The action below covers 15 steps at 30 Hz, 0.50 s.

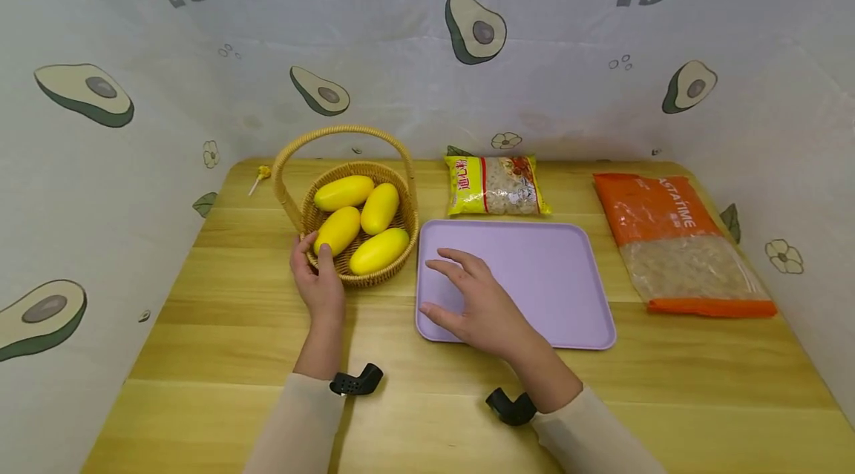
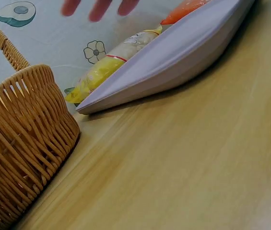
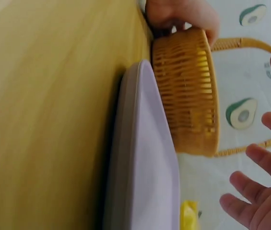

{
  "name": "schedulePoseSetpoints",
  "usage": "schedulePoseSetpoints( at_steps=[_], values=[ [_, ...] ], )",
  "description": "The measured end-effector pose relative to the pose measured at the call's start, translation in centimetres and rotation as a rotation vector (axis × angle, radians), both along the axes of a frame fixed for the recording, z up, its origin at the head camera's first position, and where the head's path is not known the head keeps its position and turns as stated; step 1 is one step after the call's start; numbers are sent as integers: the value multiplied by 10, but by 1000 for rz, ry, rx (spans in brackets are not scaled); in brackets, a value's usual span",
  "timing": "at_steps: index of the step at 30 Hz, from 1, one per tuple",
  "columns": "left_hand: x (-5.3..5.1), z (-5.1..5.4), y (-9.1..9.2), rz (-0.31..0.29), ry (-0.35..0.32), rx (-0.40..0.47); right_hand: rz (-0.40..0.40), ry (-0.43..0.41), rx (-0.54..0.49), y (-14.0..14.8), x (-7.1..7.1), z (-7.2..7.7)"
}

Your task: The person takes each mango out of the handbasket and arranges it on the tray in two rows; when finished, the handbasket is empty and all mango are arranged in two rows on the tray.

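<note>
My left hand (image 1: 319, 282) holds the near-left rim of a wicker basket (image 1: 361, 280), its thumb over the edge beside a mango. Several yellow mangoes (image 1: 378, 251) lie inside the basket, under a tall arched handle (image 1: 344, 130). In the right wrist view, the left hand (image 3: 185, 12) wraps the basket's edge. Over the left part of a light purple tray (image 1: 541, 274), my right hand (image 1: 481, 303) hovers with fingers spread and nothing in them. The right wrist view also shows these fingers (image 3: 265, 191) apart from the tray and basket.
A yellow packet (image 1: 501, 186) lies behind the tray. On the right is a large orange and clear bag (image 1: 681, 244). A small yellow lollipop (image 1: 261, 176) lies left of the basket. An avocado-print curtain (image 1: 401, 88) surrounds the wooden table (image 1: 220, 340).
</note>
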<state>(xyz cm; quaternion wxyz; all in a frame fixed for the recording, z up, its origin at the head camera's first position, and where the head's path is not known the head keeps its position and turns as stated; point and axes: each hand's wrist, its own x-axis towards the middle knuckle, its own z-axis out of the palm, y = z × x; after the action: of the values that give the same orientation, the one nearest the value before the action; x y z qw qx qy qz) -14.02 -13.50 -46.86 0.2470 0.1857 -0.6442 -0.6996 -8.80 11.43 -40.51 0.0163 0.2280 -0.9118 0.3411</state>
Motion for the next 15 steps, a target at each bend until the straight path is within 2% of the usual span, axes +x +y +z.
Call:
schedulePoseSetpoints(
  at_steps=[4, 9, 15],
  values=[
    [2, -6, 2, -37, 25, -61, 59, 76, 14, -16, -14, 3],
    [5, -7, -2, -76, -29, -86, 124, 149, 31, -33, -37, 9],
    [5, -6, -8, -95, -81, -105, 200, 87, 80, -53, -70, 18]
  ],
)
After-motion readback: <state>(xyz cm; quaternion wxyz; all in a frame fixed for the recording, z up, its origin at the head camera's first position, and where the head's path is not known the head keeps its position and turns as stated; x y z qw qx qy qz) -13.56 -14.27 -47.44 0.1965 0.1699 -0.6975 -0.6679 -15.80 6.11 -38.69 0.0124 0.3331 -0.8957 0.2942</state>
